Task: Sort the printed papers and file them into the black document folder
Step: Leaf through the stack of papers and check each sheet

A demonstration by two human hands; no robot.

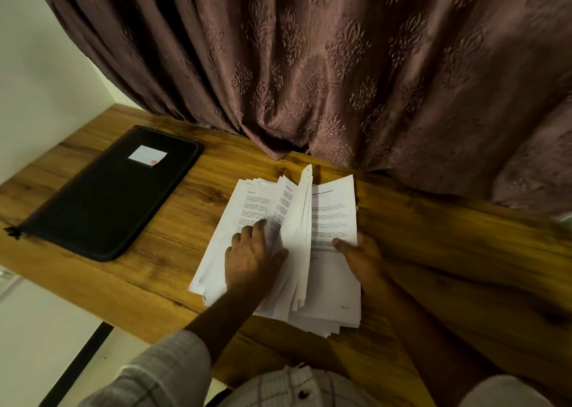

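Lying under the left hand (250,255), papers (334,217) spread.

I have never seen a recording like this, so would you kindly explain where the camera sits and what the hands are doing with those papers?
There is no machine here. A person wears one wide-angle camera on the head, and it looks down at their own two hands. On the wooden desk lies a loose pile of printed papers, fanned apart, with a few sheets standing on edge in the middle. The left hand presses flat on the left part of the pile. The right hand pinches the right-hand sheets, thumb on top. To the left, apart from the papers, the black document folder lies flat and closed, with a white label on its cover. A patterned curtain hangs behind the desk.
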